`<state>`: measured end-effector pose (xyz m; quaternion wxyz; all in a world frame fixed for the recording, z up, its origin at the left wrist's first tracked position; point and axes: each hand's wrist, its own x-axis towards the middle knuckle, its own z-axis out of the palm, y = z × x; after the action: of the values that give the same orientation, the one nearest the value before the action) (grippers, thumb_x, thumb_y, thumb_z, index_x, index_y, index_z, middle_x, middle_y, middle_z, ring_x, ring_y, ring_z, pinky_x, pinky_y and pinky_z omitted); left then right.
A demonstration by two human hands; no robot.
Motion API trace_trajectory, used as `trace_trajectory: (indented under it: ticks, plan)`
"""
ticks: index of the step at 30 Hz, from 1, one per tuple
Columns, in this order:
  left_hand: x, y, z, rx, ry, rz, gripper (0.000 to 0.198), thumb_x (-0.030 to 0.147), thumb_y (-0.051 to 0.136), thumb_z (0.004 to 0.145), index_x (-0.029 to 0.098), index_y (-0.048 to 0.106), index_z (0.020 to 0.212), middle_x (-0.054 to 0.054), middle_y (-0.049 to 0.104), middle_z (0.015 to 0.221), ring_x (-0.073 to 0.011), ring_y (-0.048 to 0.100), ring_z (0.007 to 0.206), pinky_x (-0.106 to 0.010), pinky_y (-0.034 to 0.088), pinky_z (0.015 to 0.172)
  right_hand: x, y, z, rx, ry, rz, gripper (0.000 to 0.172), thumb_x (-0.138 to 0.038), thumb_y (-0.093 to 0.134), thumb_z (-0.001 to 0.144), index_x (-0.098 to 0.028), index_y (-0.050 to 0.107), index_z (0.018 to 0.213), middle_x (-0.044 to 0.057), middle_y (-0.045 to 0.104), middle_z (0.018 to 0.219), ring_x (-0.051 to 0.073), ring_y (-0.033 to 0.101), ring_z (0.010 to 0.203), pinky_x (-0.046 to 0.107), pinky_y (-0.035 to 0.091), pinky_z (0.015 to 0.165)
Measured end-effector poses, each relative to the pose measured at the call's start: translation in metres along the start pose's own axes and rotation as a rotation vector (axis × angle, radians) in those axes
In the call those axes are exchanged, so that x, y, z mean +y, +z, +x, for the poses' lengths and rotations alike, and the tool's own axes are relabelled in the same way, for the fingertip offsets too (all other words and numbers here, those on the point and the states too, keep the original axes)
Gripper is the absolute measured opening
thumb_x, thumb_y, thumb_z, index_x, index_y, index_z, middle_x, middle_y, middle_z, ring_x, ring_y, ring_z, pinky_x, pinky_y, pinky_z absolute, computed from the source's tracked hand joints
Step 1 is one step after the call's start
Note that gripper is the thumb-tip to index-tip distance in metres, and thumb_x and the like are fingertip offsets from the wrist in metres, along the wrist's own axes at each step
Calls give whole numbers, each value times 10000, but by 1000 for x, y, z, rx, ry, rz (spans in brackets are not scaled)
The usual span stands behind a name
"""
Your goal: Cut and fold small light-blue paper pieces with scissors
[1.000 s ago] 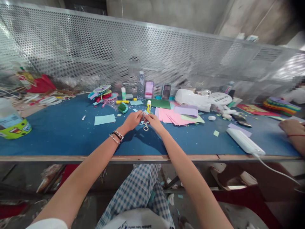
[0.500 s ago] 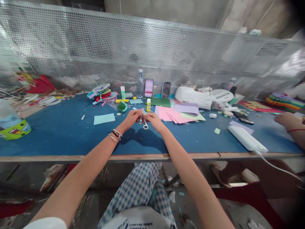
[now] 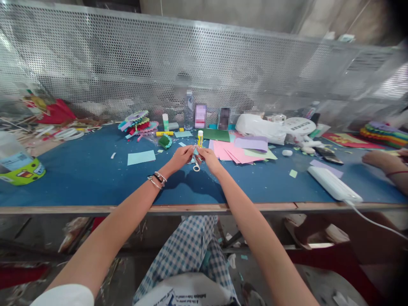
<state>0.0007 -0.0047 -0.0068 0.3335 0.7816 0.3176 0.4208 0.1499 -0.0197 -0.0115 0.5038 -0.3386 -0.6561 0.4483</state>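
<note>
A small light-blue paper piece [image 3: 195,151] is sitting between the left hand [image 3: 183,157] and right hand [image 3: 208,157] — both grips pinching it above the worktop [image 3: 95,178] — while a white ring handle [image 3: 196,170] is showing below and a yellow glue stick [image 3: 200,138] is standing behind.

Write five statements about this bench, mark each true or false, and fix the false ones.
1. The left hand and right hand meet at a small piece of light-blue paper. True.
2. The bracelets circle the right wrist. False: they circle the left wrist.
3. A yellow tube with a white cap stands upright beyond the hands. True.
4. The pink sheets lie left of the hands. False: they lie to the right.
5. The white device has a cord. True.
</note>
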Motion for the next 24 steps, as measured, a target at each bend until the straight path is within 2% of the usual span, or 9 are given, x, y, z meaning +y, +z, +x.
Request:
trace_trajectory:
  ticks: [4, 7, 11, 16, 19, 21, 24]
  plan:
    - [-3, 1, 0, 75, 28, 187, 413, 469, 310, 924, 195, 420, 634, 41, 433, 485, -105, 407, 470, -252, 335, 509, 6, -2, 2, 69, -23, -203, 545, -677, 420, 790, -209, 421, 512, -24, 454, 455, 114, 427, 475, 271, 347, 539]
    - [-2, 1, -2, 62, 45, 235, 395, 458, 296, 936, 202, 405, 654, 44, 454, 498, -110, 435, 486, -256, 355, 551, 11, -1, 4, 96, -17, -292, 560, -710, 370, 791, -214, 425, 536, -27, 474, 459, 121, 453, 481, 269, 361, 541]
    - [0, 1, -3, 67, 77, 301, 365, 460, 324, 933, 206, 415, 686, 40, 491, 531, -119, 473, 508, -254, 361, 567, 15, 0, 6, 112, 25, -227, 575, -753, 375, 754, -219, 416, 543, -34, 471, 454, 118, 458, 457, 265, 385, 523]
    - [-5, -3, -1, 229, 40, 400, 313, 449, 374, 918, 198, 477, 762, 4, 593, 649, -134, 516, 560, -258, 375, 589, 14, 0, 5, 218, 101, -171, 568, -744, 398, 748, -216, 400, 537, -41, 451, 445, 106, 452, 439, 255, 394, 499]
    - [-8, -6, 0, 307, 39, 466, 265, 441, 439, 893, 192, 503, 826, -4, 590, 701, -148, 544, 626, -262, 388, 618, 11, 1, 4, 253, 87, -190, 498, -680, 443, 769, -207, 468, 617, -41, 521, 518, 99, 492, 475, 243, 404, 521]
    - [-9, -6, -1, 323, 69, 501, 219, 406, 475, 880, 190, 508, 867, -16, 594, 787, -151, 559, 681, -264, 396, 644, 10, 2, 3, 259, 90, -198, 444, -635, 461, 784, -203, 526, 709, -36, 575, 597, 94, 520, 502, 237, 415, 542]
    - [-10, -5, -2, 270, 99, 517, 176, 360, 506, 866, 190, 508, 911, -31, 591, 897, -148, 568, 732, -266, 410, 676, 10, 1, 4, 202, 111, -194, 431, -600, 445, 807, -191, 579, 790, -12, 618, 679, 92, 546, 521, 232, 419, 542]
